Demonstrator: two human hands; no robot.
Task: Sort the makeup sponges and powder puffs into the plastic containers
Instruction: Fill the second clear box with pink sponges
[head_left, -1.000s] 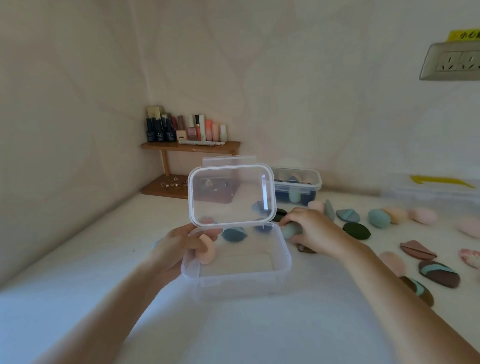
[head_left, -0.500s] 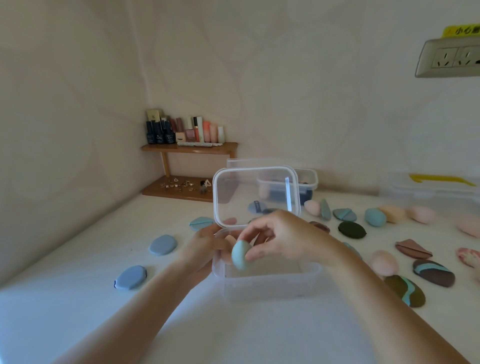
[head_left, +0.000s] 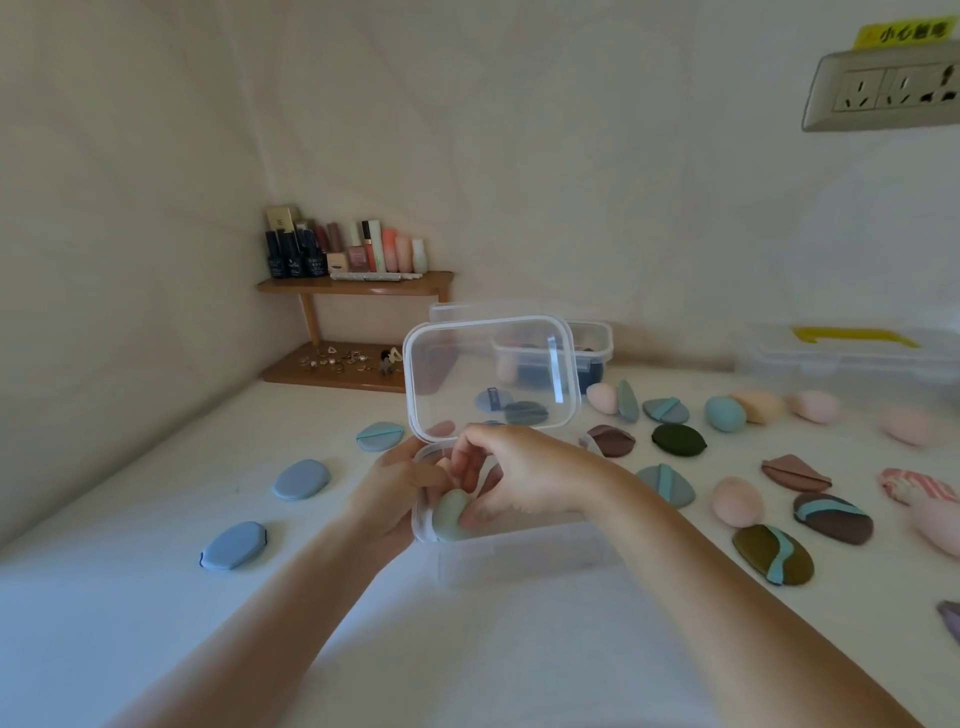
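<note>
A clear plastic container (head_left: 524, 553) stands on the white table with its hinged lid (head_left: 491, 376) raised upright. My left hand (head_left: 395, 493) grips the container's left wall, with a peach sponge partly hidden behind its fingers. My right hand (head_left: 511, 475) reaches over the box and pinches a pale green egg-shaped sponge (head_left: 451, 515) at the box's left inner corner. Several sponges and puffs lie loose on the table, among them a peach sponge (head_left: 736, 501), a teal sponge (head_left: 724, 413) and a dark green puff (head_left: 678, 439).
Two blue puffs (head_left: 301, 479) (head_left: 234, 545) lie left of the box. A second clear container (head_left: 550, 358) with items stands behind the lid. A wooden shelf (head_left: 358, 283) with cosmetics fills the back corner. A larger clear bin (head_left: 852, 353) sits far right.
The box has shifted right and closer. My right hand picked the green sponge off the table, carried it over the box and lowered it into the left corner.
</note>
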